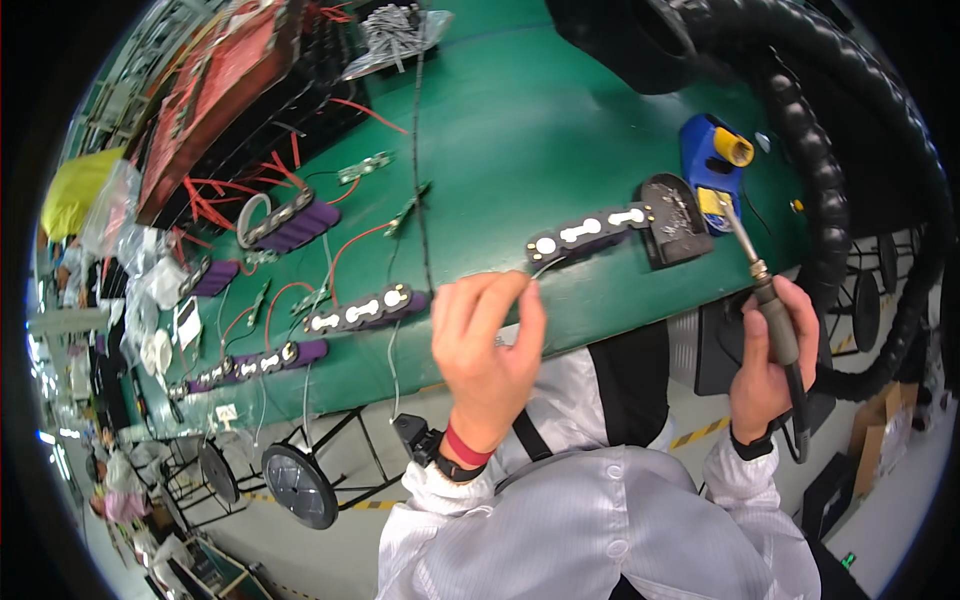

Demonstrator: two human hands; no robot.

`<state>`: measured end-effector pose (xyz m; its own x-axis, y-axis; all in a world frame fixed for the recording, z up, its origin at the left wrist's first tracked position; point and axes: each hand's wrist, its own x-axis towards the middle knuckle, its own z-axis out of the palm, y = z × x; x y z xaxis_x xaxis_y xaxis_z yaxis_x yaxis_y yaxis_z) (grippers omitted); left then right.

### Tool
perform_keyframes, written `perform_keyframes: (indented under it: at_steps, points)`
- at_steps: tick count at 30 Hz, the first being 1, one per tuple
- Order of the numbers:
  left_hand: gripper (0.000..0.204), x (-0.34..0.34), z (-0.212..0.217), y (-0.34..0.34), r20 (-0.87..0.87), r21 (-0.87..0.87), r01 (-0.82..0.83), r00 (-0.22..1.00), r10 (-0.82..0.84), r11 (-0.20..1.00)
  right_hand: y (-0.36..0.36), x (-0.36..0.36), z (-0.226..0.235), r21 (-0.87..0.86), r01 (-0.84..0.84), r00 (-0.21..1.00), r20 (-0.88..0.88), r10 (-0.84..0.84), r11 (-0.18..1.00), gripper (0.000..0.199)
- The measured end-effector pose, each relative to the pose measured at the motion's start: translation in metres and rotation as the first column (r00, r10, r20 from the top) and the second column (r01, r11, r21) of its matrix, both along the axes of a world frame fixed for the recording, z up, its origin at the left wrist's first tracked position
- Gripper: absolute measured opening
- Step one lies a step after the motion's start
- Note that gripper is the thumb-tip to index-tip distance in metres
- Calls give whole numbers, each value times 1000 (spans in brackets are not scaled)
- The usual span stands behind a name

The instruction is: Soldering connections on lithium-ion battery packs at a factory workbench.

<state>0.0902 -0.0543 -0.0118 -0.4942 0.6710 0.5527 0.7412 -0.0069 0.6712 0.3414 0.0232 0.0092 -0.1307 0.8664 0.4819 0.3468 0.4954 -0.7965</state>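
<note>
My left hand (pixel 487 350) is raised near the front edge of the green bench (pixel 540 130), its fingers pinched on a thin strand of solder wire (pixel 545 268) that reaches toward a purple battery pack (pixel 588 232) with white nickel strips. My right hand (pixel 768 358) grips a soldering iron (pixel 762 285) by its handle, tip pointing up toward the blue iron stand (pixel 712 165). A dark sponge tray (pixel 672 218) sits just right of the pack.
Several more purple battery packs (pixel 365 308) with red and white leads lie along the bench to the left. A thick black ribbed hose (pixel 820 170) curves on the right. A bag of parts (pixel 395 35) and red-wired boards (pixel 220 80) lie at the back.
</note>
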Motion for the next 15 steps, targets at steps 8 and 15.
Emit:
perform_keyframes:
  at_steps: [8, 15]
  points:
    - [24, 1, 6, 2, -150, -7, -79, 986, 77, 997, 10, -46, 17, 366, -348, 937, 102, 335, 863, 44]
    - [27, -3, -2, 5, 53, 89, -21, 998, 16, 996, 13, -53, 9, 335, -335, 941, 75, 330, 880, 44]
